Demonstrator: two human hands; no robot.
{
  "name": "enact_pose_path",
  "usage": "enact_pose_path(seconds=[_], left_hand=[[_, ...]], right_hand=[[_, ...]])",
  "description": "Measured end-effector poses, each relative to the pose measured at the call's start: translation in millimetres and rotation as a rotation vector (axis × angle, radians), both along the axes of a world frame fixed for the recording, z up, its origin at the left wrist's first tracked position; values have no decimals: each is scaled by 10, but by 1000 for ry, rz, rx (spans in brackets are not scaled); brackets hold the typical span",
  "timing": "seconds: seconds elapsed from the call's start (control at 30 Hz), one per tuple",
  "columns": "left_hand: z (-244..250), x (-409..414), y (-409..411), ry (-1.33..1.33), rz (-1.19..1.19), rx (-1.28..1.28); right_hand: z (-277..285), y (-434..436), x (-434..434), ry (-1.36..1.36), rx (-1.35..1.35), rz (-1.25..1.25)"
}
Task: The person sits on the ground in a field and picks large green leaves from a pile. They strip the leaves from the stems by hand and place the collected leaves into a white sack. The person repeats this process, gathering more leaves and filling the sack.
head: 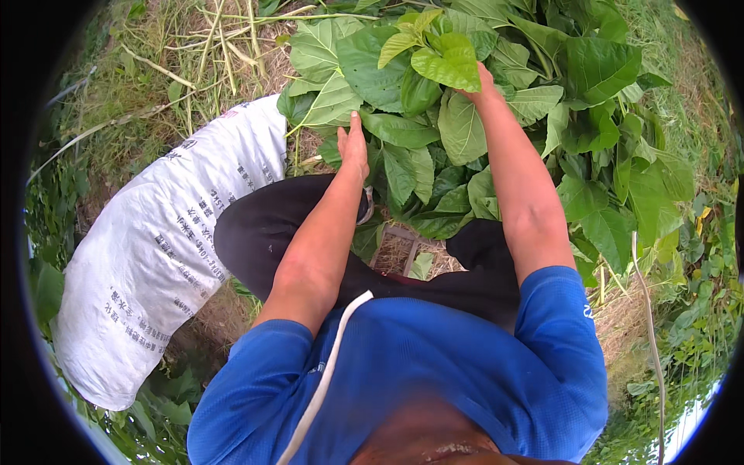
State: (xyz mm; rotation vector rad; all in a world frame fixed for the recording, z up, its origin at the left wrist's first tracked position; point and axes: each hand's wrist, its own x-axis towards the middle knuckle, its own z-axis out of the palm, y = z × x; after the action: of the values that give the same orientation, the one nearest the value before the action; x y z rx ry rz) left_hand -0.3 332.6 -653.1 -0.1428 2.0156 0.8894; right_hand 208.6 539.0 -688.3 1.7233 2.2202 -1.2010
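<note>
In front of me spreads a heap of large green leaves (401, 128), broad and toothed like mulberry leaves, some with pale undersides up. My left hand (353, 148) is at the near left side of the heap, thumb apart from the extended fingers, nothing visible in its grasp. Farther out, my right hand (487, 90) reaches in among the leaves. A bright yellow-green leafy shoot tip (444, 55) lies beside and partly over its fingers, so its grip is hidden. Both forearms extend over my bent legs.
A full white woven sack (157, 244) with printed writing lies along my left side. Bare stripped stems (226, 46) are strewn on the grass beyond it. Between my legs a wooden frame (401, 250) shows over straw. A thin pale stick or cord (648, 325) runs at the right.
</note>
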Motion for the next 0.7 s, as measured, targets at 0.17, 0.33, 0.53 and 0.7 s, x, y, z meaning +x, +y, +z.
enact_pose_path(seconds=[0.17, 0.33, 0.53, 0.7], left_hand=[[-424, 93, 196, -34, -16, 173], [-440, 329, 468, -395, -17, 412], [297, 567, 505, -711, -108, 539], [710, 896, 487, -714, -189, 650]], right_hand=[[-73, -407, -30, 59, 301, 351], [-778, -858, -43, 347, 575, 279], [-267, -1264, 329, 162, 653, 149], [171, -1332, 432, 931, -130, -657]])
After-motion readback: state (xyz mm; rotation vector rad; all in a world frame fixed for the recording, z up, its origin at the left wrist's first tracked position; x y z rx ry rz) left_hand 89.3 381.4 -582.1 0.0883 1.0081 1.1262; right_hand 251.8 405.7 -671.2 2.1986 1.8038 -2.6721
